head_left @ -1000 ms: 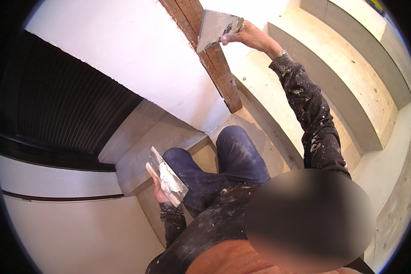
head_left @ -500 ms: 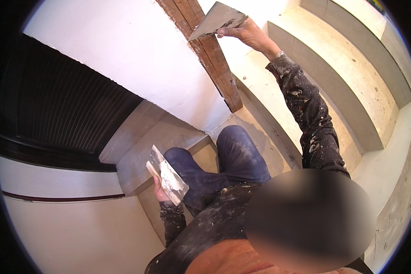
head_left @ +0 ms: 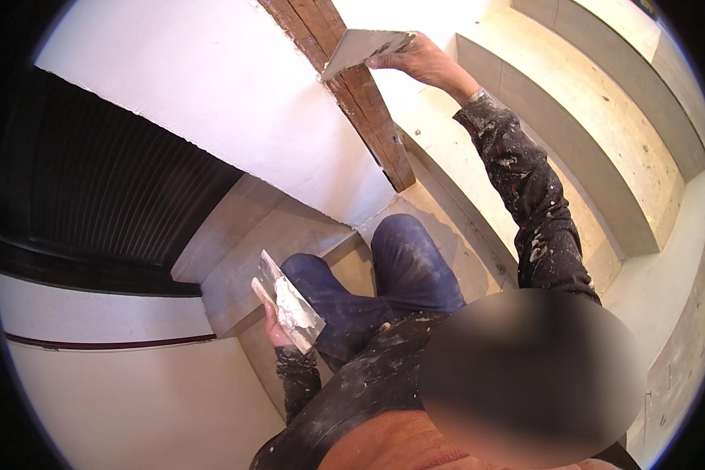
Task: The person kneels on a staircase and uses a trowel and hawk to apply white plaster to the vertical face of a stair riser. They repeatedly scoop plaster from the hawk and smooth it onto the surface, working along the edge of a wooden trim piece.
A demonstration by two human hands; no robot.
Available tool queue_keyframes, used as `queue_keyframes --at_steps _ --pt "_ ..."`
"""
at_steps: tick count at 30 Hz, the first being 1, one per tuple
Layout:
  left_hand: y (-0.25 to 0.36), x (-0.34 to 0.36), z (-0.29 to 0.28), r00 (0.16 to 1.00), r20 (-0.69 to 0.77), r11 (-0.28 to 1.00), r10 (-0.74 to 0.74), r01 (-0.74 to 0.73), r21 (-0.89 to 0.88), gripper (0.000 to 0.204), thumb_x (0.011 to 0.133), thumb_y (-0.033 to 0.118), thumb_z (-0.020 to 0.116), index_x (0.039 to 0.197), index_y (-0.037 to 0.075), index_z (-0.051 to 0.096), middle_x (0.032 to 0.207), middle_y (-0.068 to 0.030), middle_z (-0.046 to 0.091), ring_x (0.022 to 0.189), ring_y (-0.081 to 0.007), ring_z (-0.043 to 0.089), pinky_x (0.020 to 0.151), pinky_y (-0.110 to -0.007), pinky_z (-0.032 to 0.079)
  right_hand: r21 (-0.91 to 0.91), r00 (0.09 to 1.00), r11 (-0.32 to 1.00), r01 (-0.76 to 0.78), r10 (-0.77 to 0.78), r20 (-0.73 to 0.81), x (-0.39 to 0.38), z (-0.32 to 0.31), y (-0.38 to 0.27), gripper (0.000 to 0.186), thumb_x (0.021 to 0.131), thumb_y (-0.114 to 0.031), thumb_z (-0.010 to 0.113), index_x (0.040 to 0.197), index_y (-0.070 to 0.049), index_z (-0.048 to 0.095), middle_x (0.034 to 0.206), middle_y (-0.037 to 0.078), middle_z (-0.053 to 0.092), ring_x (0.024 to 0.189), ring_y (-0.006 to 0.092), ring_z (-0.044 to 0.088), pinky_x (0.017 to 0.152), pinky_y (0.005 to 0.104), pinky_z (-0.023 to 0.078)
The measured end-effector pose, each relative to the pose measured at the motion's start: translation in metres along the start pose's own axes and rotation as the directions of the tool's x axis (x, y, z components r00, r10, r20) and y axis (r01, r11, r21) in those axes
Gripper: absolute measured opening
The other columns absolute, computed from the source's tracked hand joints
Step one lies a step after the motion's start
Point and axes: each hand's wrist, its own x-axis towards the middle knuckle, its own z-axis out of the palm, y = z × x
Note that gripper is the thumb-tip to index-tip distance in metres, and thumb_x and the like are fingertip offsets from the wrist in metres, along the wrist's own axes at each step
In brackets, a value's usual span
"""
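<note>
High up, my right hand (head_left: 417, 61) is closed on a wide metal putty knife (head_left: 359, 48). Its blade crosses the wooden beam (head_left: 376, 117), with one corner at the edge of the white wall (head_left: 235, 94). Whether the blade presses on the wall I cannot tell. Down at the left, beside my knee, my left hand (head_left: 274, 327) grips a plastering trowel (head_left: 310, 332) from behind. A lump of white plaster (head_left: 291, 304) lies on the trowel's flat face. The trowel's handle is partly hidden by the fingers.
Curved stone steps (head_left: 556, 117) rise on the right. A dark ribbed panel (head_left: 117, 172) fills an opening at the left, above a low pale wall (head_left: 133, 392). My bent knees (head_left: 407, 251) are near the wall's lower corner. A blurred round patch hides the lower right.
My right hand has come slightly lower and turned the putty knife, so its blade appears flatter and its far corner has dropped. The left hand and trowel have hardly moved.
</note>
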Motion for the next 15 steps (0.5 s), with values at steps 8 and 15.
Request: queue_keyframes --at_steps 8,15 --pt "0.0 0.0 -0.002 1.0 0.018 1.0 0.002 -0.002 0.008 0.058 0.104 0.043 0.05 0.142 0.0 0.05 0.13 -0.0134 0.065 0.116 -0.0266 0.064 0.103 -0.041 0.05 0.069 0.998 0.997 -0.046 0.049 -0.036 -0.011 0.001 0.007 0.043 0.089 -0.038 0.078 0.11 -0.001 0.075 0.095 0.012 0.076 0.091 0.0213 0.071 0.086 0.0375 0.054" --pt "0.001 0.002 -0.006 1.0 0.018 1.0 0.014 -0.015 0.025 0.057 0.104 0.043 0.05 0.141 0.0 0.051 0.128 -0.0129 0.066 0.115 -0.0261 0.065 0.101 -0.041 0.051 0.152 0.999 0.988 0.008 -0.001 -0.043 -0.002 0.002 0.006 0.042 0.089 -0.039 0.077 0.11 -0.002 0.075 0.097 0.011 0.076 0.092 0.021 0.072 0.088 0.0377 0.053"
